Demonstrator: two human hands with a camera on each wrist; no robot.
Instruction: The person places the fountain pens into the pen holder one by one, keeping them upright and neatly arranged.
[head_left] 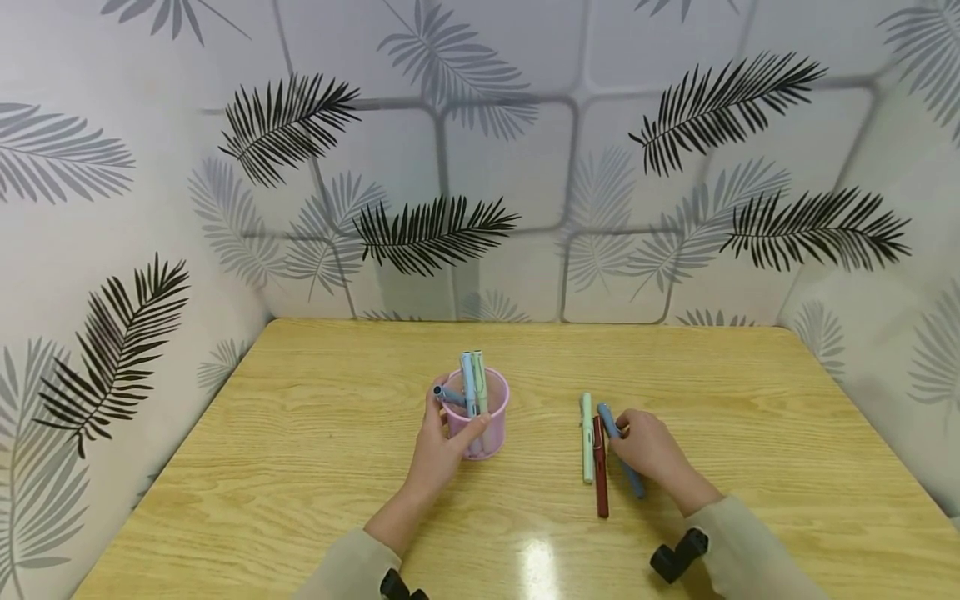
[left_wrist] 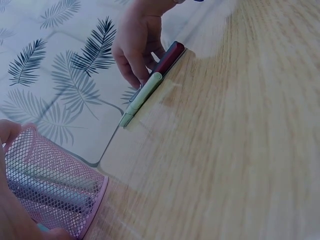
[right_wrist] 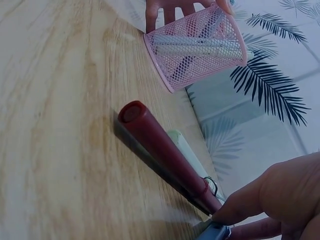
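My left hand [head_left: 437,448] grips a pink mesh pen cup [head_left: 497,432], thumb over the near side and fingers round the left. Inside the cup stand a light blue pen [head_left: 468,379] and a light green pen [head_left: 480,385]; a darker blue pen [head_left: 452,397] leans left over the rim. To the right, my right hand [head_left: 654,450] pinches a blue pen [head_left: 634,481] that lies along the tabletop. Beside it lie a dark red pen [right_wrist: 160,142] and a pale green pen [head_left: 587,454]. In the right wrist view only a bit of the blue pen [right_wrist: 215,232] shows.
Everything stands on a wood-grain table [head_left: 315,400]. Walls with a leaf pattern [head_left: 510,167] rise behind it and at both sides. A bright light reflection lies near the front edge.
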